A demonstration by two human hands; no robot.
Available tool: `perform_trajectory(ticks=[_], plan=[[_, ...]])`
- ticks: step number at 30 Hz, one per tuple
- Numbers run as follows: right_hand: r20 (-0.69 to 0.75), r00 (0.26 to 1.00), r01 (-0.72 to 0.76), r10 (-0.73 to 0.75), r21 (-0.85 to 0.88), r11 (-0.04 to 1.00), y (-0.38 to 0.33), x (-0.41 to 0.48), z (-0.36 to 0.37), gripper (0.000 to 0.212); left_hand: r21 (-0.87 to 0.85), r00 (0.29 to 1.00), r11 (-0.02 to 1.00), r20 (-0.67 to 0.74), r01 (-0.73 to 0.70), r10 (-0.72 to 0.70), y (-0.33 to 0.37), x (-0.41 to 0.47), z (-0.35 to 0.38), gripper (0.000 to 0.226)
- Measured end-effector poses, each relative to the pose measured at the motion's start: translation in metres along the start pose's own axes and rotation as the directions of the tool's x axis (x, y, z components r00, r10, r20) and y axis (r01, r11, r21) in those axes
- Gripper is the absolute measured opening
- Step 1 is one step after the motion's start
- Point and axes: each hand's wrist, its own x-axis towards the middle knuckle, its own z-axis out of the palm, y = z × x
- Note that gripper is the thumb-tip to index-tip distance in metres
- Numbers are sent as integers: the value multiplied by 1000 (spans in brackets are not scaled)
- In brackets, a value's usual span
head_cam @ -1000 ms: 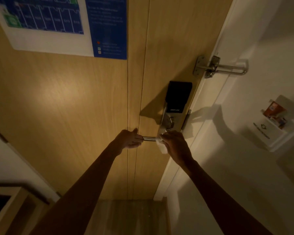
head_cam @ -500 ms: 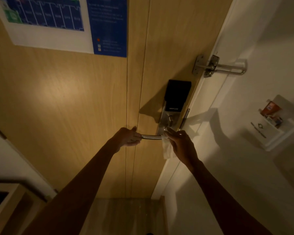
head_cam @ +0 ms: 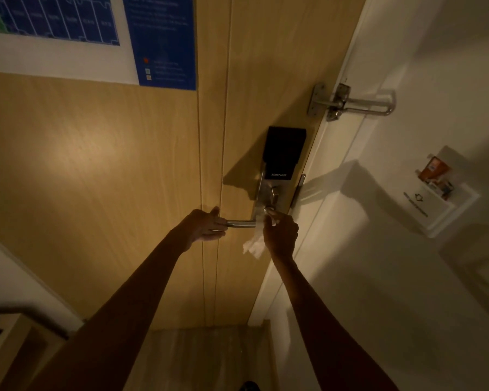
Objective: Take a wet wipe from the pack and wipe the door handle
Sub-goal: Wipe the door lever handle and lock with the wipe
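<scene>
Cabinet [head_cam: 9, 342] edge of pale wood sits at your far left, low in the dim light, and above it a glossy blue-and-white floor plan notice [head_cam: 96, 38] is stuck flat on the smooth, light wood-grain door [head_cam: 96, 165], which has two thin vertical grooves running down it. Your left hand [head_cam: 206, 228] is curled around the free end of the door handle [head_cam: 242, 223], a round brushed-metal lever lying level, fingers closed on the bar. Just beside it, your right hand [head_cam: 280, 235] pinches the wet wipe [head_cam: 255, 245] against the handle's base where it meets the steel plate; the thin white sheet hangs crumpled and limp below your fingers. Above the plate is a matte black rectangular smart lock [head_cam: 284, 153]. Further right, a shiny metal swing-bar latch [head_cam: 350, 103] bridges the door and the white painted frame [head_cam: 336, 165]. On the plain wall at far right, a white card holder [head_cam: 446, 207] keeps an orange card.
</scene>
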Motion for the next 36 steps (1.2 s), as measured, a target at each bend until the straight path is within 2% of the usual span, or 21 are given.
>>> perform_trajectory(ticks=[3, 5, 8, 10, 11, 12, 14, 16, 18, 20, 23, 26, 28, 32, 34, 36], plan=[[-39, 999, -4, 1, -73, 997, -2, -5, 3, 25, -3, 1000, 1000, -2, 1, -1, 0, 1, 0, 48], [3, 992, 123, -125, -190, 974, 4, -8, 3, 28, -16, 1000, 1000, -3, 14, -14, -1, 1, 0, 47], [94, 945, 325, -312, -347, 880, 13, -6, -2, 27, -18, 1000, 1000, -2, 4, -4, -2, 2, -1, 46], [153, 912, 409, -380, -385, 828, 18, -2, -5, 27, -14, 1000, 1000, 4, 1, -1, -3, 4, -2, 45], [164, 909, 416, -383, -348, 840, 18, -1, -7, 27, -5, 1000, 1000, 4, -3, 3, -3, 5, -3, 45], [157, 927, 373, -341, -274, 886, 17, 0, -9, 26, 9, 1000, 1000, 1, -10, 10, -3, 6, -3, 44], [61, 982, 182, -177, -72, 981, 17, 2, -11, 22, 24, 1000, 999, -8, -23, 23, -4, 8, -3, 45], [-39, 999, -35, 38, 71, 997, 15, 5, -12, 22, 18, 1000, 1000, -13, -25, 25, -4, 8, -2, 44], [-9, 979, -201, 202, 60, 978, 12, 6, -14, 32, 11, 1000, 1000, -17, -18, 18, -3, 7, -1, 42], [46, 951, -308, 306, 28, 951, 11, 8, -13, 41, 13, 1000, 1000, -8, -10, 10, 0, 6, 1, 36], [63, 934, -355, 352, 42, 934, 15, 19, -2, 48, 0, 1000, 1000, 2, -10, 10, 1, 6, 2, 37], [76, 887, -457, 455, 12, 889, 9, 28, 3, 65, -11, 999, 1000, -30, -14, 14, -2, 8, 2, 43], [73, 894, -439, 441, -49, 897, -1, 31, 2, 62, -24, 999, 1000, -41, -19, 18, -3, 10, 3, 44], [54, 970, -209, 237, -311, 927, -12, 33, 1, 42, -71, 998, 997, -58, -7, 3, -2, 9, 5, 44], [66, 979, -156, 192, -362, 919, -14, 35, 1, 40, -57, 998, 998, -70, -8, 4, -3, 10, 6, 45], [105, 972, -167, 212, -334, 928, -15, 39, -2, 43, -57, 997, 998, -79, -6, 1, -4, 10, 6, 45]])
